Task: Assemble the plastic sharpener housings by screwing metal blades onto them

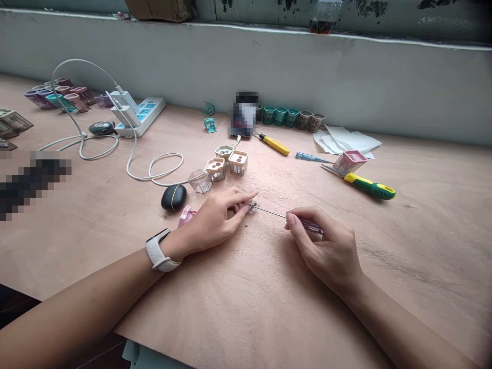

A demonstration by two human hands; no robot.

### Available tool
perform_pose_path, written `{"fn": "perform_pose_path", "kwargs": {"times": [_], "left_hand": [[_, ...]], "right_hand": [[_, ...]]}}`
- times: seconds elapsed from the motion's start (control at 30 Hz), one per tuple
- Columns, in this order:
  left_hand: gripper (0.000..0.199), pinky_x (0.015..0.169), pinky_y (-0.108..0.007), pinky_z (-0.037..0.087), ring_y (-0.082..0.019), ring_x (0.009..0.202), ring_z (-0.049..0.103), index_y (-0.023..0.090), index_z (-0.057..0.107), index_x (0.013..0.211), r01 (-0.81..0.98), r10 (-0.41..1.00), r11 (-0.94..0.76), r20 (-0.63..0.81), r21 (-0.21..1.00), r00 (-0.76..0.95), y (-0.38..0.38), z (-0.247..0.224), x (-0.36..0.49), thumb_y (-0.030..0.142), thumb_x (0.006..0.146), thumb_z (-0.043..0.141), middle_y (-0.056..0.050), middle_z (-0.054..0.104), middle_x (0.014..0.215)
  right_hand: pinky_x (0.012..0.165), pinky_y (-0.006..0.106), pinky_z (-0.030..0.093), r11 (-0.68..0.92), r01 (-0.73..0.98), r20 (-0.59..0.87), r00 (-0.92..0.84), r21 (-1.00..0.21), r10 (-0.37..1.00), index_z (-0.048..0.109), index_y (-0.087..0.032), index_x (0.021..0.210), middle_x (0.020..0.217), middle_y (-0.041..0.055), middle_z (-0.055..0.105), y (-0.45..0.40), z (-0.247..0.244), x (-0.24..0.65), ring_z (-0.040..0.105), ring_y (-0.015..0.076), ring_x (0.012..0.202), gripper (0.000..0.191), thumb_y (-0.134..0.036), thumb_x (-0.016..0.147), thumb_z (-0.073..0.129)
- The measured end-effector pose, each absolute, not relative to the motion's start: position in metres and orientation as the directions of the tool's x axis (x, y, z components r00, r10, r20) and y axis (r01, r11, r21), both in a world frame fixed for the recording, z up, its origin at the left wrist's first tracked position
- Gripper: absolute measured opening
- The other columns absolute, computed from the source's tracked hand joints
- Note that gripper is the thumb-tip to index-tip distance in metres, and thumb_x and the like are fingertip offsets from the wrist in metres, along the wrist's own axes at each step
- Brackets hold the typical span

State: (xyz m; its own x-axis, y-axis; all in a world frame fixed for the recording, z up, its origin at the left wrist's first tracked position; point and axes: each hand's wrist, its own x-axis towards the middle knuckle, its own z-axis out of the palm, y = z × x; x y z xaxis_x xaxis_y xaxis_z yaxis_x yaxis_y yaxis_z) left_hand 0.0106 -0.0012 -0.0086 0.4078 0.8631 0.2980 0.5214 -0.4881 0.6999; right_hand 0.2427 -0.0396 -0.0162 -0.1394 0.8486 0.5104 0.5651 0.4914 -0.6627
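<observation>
My right hand is closed around the dark purple handle of a thin screwdriver. Its slim shaft reaches left to a small, partly clear piece, perhaps the insert of a pencil sharpener. My left hand pinches that piece near the table surface, its index finger stretched above it. A pink plastic part lies partly hidden behind my left wrist. Just beyond my left hand stand cream-topped pencil sharpeners and a clear empty case.
A black oval case sits left of my left hand. White cables run to a power strip. Beyond my right hand are a yellow-green screwdriver, a pink sharpener, a yellow knife and white paper. Green sharpeners line the wall.
</observation>
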Motion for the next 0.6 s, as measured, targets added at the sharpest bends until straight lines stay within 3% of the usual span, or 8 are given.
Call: {"fn": "perform_pose_path", "kwargs": {"times": [0.37,0.6], "left_hand": [[0.039,0.096,-0.036,0.058,-0.021,0.104,0.07,0.011,0.067,0.133,0.374,0.939,-0.267,0.152,0.888,0.31,0.0002,-0.0086,0.0097,0.024,0.097,0.06,-0.012,0.074,0.118],[0.038,0.077,-0.029,0.061,-0.015,0.081,0.07,0.013,0.066,0.133,0.294,0.947,-0.156,0.058,0.943,0.317,0.0002,-0.0019,0.0119,0.019,0.096,0.06,-0.007,0.076,0.094]], "right_hand": [[0.055,0.02,0.052,0.492,0.553,0.519,-0.121,-0.673,0.846,0.065,-0.018,0.087,0.073,-0.0009,0.067,-0.0418,-0.0139,0.2443,0.063,0.0085,0.058,0.007,-0.02,0.094,0.064],[0.056,0.019,0.051,0.513,0.551,0.542,-0.127,-0.658,0.831,0.065,-0.018,0.088,0.073,-0.0015,0.066,-0.043,-0.0132,0.2449,0.062,0.0074,0.06,0.005,-0.018,0.093,0.064]]}}
